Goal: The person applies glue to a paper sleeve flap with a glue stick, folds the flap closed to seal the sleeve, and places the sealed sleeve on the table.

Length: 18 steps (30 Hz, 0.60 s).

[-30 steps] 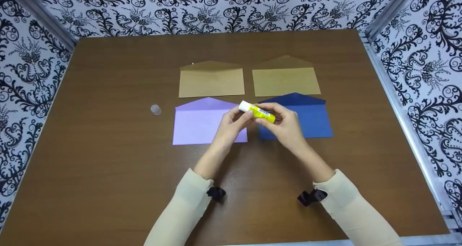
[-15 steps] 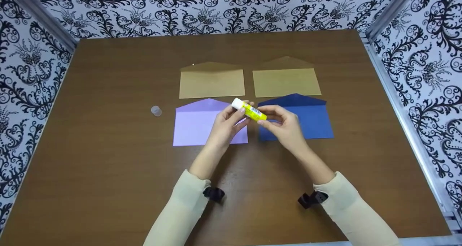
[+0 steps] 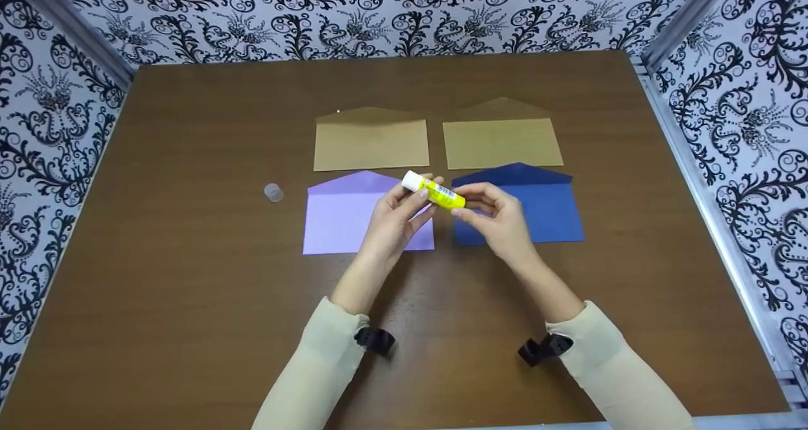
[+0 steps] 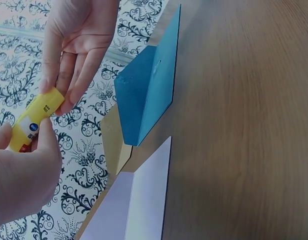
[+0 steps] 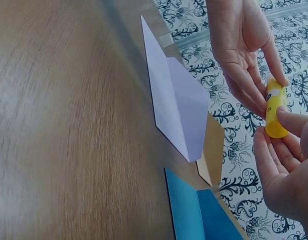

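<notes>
Pinching a yellow-and-white cylindrical glue stick [image 3: 437, 192] with left hand [image 3: 392, 220] and right hand [image 3: 502, 220], raised near a lilac paper envelope [image 3: 334, 225] and blue paper envelope [image 3: 550, 215]; probably readying it, next needing firm grip while twisting.

Forearms [image 3: 357, 283] angled inward, left grip [image 3: 392, 219] pinching, right grip [image 3: 497, 220] pinching close beside it

Head view: left fingers [image 3: 396, 194] obscure part of the lilac envelope [image 3: 341, 221]; right fingers [image 3: 478, 189] obscure part of the blue envelope [image 3: 549, 215]. Lettering on the glue stick [image 3: 445, 196] is too small to read. Both sleeves [image 3: 306, 373] run off the lower edge. Left-wrist view: lilac envelope cut off below.
</notes>
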Available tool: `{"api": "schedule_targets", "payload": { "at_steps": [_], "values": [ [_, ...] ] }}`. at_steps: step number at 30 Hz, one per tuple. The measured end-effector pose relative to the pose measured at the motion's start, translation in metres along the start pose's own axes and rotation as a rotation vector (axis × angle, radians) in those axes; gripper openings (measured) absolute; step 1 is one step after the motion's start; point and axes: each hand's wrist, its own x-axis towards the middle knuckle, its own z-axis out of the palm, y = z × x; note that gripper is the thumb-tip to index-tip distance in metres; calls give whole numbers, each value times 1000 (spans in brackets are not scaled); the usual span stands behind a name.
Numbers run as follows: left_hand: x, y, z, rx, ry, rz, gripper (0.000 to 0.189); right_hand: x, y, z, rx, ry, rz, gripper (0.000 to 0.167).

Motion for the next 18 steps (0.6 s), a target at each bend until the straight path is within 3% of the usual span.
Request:
{"api": "schedule_targets", "payload": {
  "at_steps": [11, 18],
  "values": [
    [1, -3, 2, -1, -1, 27, 37, 0, 3, 0, 141, 30, 54, 30],
    [0, -4, 2, -15, 0, 29, 37, 0, 5, -1, 154, 30, 92, 32]
  ]
}}
